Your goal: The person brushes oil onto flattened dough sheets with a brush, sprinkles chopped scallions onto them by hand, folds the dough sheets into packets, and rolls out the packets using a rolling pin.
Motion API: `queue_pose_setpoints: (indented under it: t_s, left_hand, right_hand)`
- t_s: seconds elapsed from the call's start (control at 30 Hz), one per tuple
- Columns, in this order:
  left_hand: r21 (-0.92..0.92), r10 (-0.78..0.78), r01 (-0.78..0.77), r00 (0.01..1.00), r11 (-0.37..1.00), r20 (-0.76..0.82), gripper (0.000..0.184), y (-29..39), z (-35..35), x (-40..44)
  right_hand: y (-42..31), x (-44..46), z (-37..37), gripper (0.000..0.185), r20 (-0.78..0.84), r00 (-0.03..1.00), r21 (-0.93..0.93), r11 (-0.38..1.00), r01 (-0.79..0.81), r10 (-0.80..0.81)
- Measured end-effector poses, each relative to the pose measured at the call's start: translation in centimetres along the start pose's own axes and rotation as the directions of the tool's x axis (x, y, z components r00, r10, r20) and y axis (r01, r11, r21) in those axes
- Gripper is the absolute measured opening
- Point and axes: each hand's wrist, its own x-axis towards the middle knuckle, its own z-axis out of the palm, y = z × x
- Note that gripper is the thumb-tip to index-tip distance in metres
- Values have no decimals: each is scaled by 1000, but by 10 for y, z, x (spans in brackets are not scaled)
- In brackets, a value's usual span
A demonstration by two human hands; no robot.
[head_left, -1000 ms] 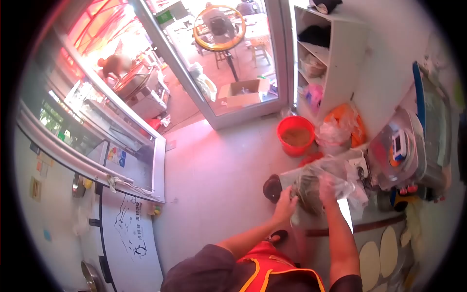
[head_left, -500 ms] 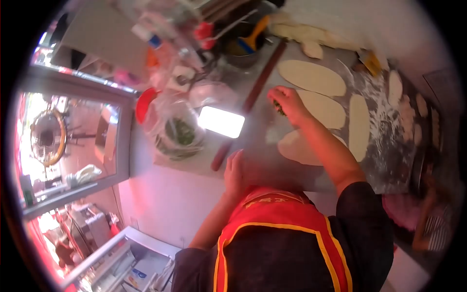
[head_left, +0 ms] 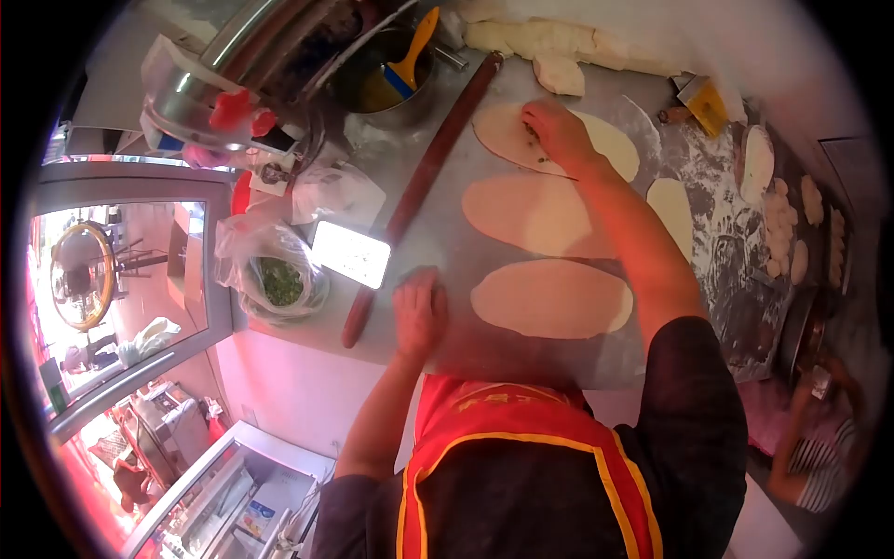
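My right hand is over the farthest flat oval dough sheet, fingers pinched around chopped greens. A few green bits lie on that sheet beneath it. Nearer to me are a middle dough sheet and a front dough sheet, both bare. My left hand rests on the metal worktop near its front edge, holding nothing, its fingers lying on the surface. To its left are a long rolling pin and a lit phone. Chopped greens also fill an open plastic bag.
A pot holds a brush with a yellow handle. Along the back lies a long dough roll, with a yellow-handled scraper to its right. Another sheet borders floured worktop. A person in a striped top is at far right.
My right hand has moved from beside the sheets to above the farthest one, and green bits now show on it. My view has shifted; my left hand now lies farther onto the worktop.
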Motion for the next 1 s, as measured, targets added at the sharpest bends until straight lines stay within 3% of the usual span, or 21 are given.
queue_pose_setpoints:
  t_s: [0.07, 0.17, 0.27, 0.37, 0.47, 0.57, 0.67, 0.87, 1.0]
  left_hand:
    - [-9, -16, 16, 1000, 1000, 19, 35, -1, 2, 2]
    - [-16, -51, 52, 996, 999, 68, 36, 0, 2, -1]
    - [2, -38, 38, 996, 999, 75, 35, -1, 0, -1]
    - [9, -23, 22, 996, 1000, 88, 35, 0, 0, -1]
    - [-3, -30, 30, 994, 1000, 107, 34, 3, -6, 0]
    - [-25, -12, 14, 995, 1000, 94, 33, 3, -8, 6]
    - [-37, -21, 25, 996, 999, 86, 33, 4, -7, 4]
    - [-54, -7, 11, 997, 998, 76, 32, 3, -8, 3]
    - [-13, -20, 22, 995, 1000, 99, 31, 1, -5, 1]
  right_hand:
    - [12, -3, -6, 16, -99, 989, 0, 994, 112, -111]
    - [10, -10, -20, 18, -42, 996, 98, 993, -71, 75]
    - [-6, -49, -5, 18, -2, 1000, 321, 947, -26, 29]
    - [-33, -91, 4, 19, 54, 976, 6, 977, 213, -213]
    - [-52, -109, 2, 20, 186, 973, -48, 988, 147, -136]
    - [-55, -123, 2, 25, 130, 992, -18, 1000, 12, -10]
    - [-52, -133, 0, 25, 39, 999, 37, 999, -14, 13]
    - [-69, -153, -10, 15, 65, 993, 107, 989, -102, 95]
    - [-88, -200, -1, 11, 96, 995, 96, 995, 24, -33]
